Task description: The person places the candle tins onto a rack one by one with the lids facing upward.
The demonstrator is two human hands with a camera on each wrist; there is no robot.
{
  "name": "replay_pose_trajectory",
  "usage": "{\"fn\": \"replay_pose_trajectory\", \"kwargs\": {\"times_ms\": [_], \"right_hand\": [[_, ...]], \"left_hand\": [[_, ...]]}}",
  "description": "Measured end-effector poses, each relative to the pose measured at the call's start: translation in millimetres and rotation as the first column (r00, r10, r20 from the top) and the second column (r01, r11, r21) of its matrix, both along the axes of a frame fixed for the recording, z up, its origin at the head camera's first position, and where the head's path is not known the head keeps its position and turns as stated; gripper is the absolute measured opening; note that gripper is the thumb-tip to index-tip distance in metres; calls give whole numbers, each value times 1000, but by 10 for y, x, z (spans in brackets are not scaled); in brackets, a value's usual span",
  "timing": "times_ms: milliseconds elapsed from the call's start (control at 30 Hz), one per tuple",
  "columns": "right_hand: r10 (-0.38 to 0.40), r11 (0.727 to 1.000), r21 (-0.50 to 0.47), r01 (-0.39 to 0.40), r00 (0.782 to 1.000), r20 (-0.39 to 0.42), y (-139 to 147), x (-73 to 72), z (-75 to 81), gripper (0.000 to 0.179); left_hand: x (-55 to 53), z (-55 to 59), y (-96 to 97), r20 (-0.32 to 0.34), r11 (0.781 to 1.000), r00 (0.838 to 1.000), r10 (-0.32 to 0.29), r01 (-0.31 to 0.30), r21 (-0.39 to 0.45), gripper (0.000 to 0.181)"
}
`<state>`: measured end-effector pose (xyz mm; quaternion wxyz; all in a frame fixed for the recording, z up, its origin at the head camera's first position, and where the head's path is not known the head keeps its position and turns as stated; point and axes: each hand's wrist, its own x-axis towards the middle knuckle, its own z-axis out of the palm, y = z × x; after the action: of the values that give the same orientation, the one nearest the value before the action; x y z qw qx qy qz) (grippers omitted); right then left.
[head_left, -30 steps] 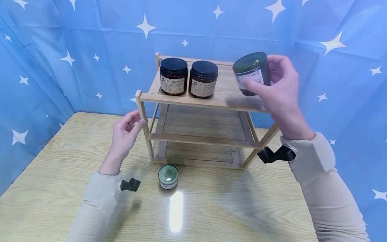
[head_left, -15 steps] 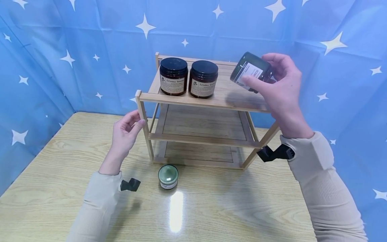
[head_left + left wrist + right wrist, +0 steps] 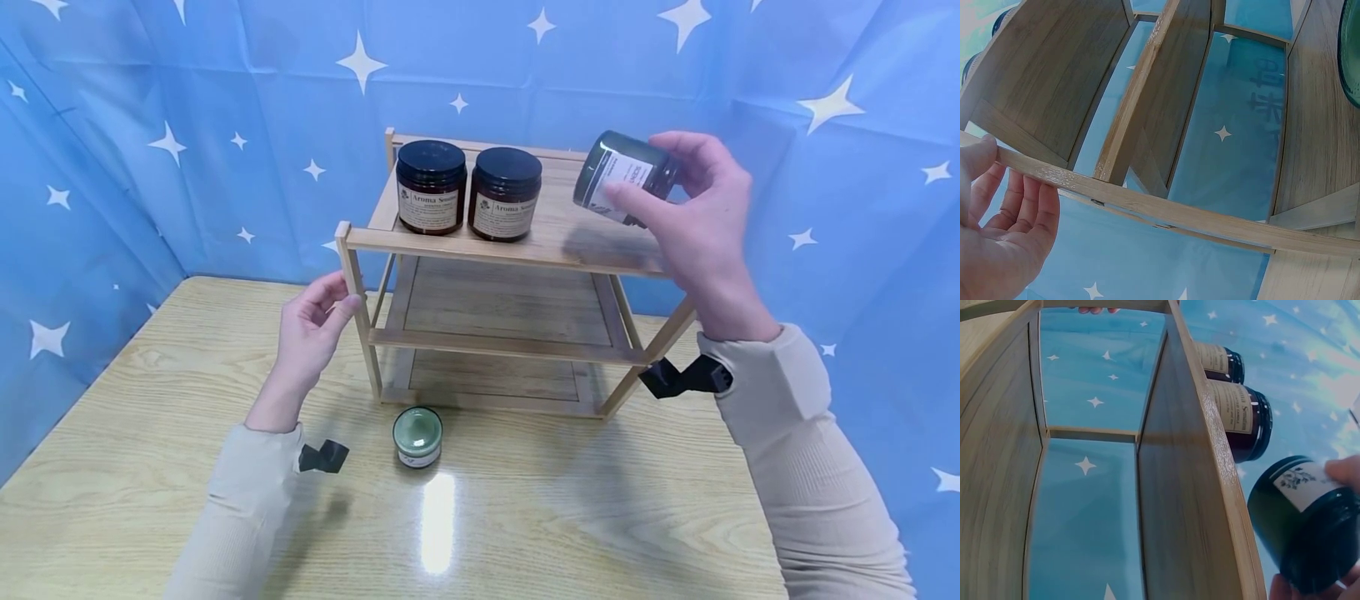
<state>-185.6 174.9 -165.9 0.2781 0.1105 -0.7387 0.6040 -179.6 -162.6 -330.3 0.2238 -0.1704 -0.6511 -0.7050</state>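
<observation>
The right hand [image 3: 705,221] pinches a dark-green cylindrical glass jar [image 3: 621,169] between thumb and fingers, tipped further sideways than a second ago. Below those fingers stands a light-wood three-tier rack [image 3: 502,304], its post [image 3: 369,358] pinched by the left hand [image 3: 311,329], unmoved.

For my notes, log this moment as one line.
left hand: holding rack; right hand: holding tilted green jar above top shelf; top shelf: two brown jars; table: other green jar

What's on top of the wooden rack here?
Two black-lidded jars stand side by side on the left part of its top shelf. The right hand holds a green jar tilted above the right part. Shelf surface behind the jars and hand is covered.
</observation>
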Motion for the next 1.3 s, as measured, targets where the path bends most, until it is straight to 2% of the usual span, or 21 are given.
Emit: {"fn": "replay_pose_trajectory", "kwargs": {"times_ms": [167,400,700,833,1000,1167,1300], "right_hand": [[-17,999,33,17,1000,5,-3,5,23,45],[-70,986,154,67,998,10,-27,-1,29,50],[-87,981,173,87,996,-9,-71,0,23,55],[-63,980,184,70,997,-42,-81,-15,26,51],[-25,979,201,29,999,-26,-114,-41,13,52],[-71,948,310,66,997,3,-147,-72,-12,56],[-84,925,376,61,995,47,-154,-89,-25,59]], "left_hand": [[-4,0,7,2,1000,1000,-3,3,6,23],[-12,-7,6,0,1000,1000,-2,2,12,23],[0,-3,9,5,1000,1000,-2,2,13,23],[7,2,13,1,1000,1000,-2,2,12,23],[7,2,13,-4,1000,1000,2,-2,12,23],[4,3,10,-10,1000,1000,-1,1,16,26],[1,-4,4,-8,1000,1000,-4,4,16,27]]}}
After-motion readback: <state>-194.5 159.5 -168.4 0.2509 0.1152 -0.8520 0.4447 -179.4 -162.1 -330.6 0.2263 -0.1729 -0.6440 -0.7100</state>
